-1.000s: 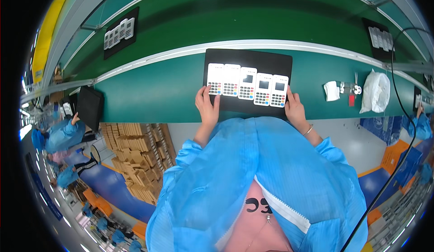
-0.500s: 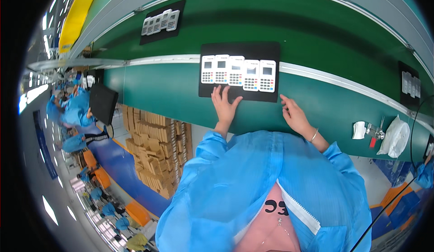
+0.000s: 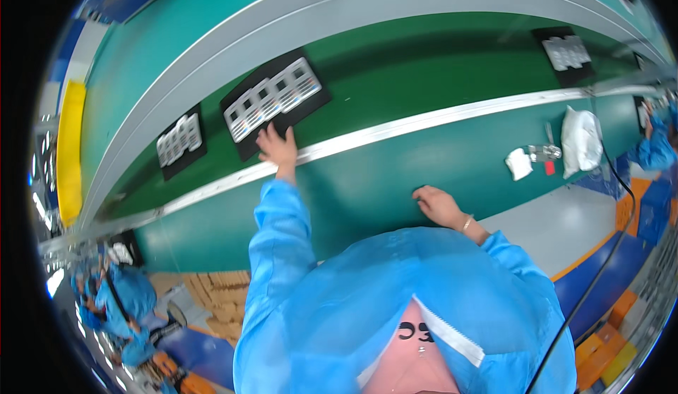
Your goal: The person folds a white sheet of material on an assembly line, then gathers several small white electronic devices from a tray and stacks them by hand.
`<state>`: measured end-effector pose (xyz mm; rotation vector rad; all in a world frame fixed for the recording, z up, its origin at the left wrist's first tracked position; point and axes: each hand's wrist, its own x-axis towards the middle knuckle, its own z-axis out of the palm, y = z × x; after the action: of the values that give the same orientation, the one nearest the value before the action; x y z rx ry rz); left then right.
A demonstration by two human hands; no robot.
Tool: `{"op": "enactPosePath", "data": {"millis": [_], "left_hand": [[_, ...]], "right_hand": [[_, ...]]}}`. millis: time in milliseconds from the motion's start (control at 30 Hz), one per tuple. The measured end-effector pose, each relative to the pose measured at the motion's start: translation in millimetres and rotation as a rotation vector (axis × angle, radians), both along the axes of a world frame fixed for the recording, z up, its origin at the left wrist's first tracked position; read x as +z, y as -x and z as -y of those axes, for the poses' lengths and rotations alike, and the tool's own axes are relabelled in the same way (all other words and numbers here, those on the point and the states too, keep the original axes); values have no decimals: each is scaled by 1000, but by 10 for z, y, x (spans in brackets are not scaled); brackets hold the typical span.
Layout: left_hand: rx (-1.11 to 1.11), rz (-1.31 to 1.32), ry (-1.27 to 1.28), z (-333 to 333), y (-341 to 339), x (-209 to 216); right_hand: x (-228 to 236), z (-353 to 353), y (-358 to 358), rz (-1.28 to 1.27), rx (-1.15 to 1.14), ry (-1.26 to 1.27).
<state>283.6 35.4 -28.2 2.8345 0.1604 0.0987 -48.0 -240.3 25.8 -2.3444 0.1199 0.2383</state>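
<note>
Several white card terminals with keypads and small screens (image 3: 274,99) lie in a row on a black mat (image 3: 316,102), which rests on the dark green belt at the far left. My left hand (image 3: 280,147) reaches across the white rail, its fingers apart at the mat's near edge; whether they touch it I cannot tell. My right hand (image 3: 441,206) is over the teal bench top, well apart from the mat. Its fingers are loosely curled, and nothing shows in them.
Further black mats with pale terminals lie on the belt, one to the left (image 3: 196,159) and one far right (image 3: 573,76). A white rail (image 3: 395,130) separates belt and bench. At right on the bench sit a white plastic bag (image 3: 582,143) and a crumpled white piece (image 3: 519,164).
The mat with the terminals, which straddled bench and rail, now lies on the belt further left. My left hand has followed it outward; my right hand has curled its fingers. The view has turned.
</note>
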Motion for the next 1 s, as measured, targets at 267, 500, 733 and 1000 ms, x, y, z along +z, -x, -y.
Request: {"op": "enactPosePath", "data": {"millis": [267,500,733,1000], "left_hand": [[-575,197,123,280,1927,99],[-778,37,88,132,2526,92],[-609,-75,128,92,2567,-5],[-416,-643,-165,456,2760,496]], "right_hand": [[-278,69,-112,25,-34,-41],[-340,219,-212,2,52,-35],[-701,236,-202,89,109,-384],[-708,651,-62,-178,-73,-848]]}}
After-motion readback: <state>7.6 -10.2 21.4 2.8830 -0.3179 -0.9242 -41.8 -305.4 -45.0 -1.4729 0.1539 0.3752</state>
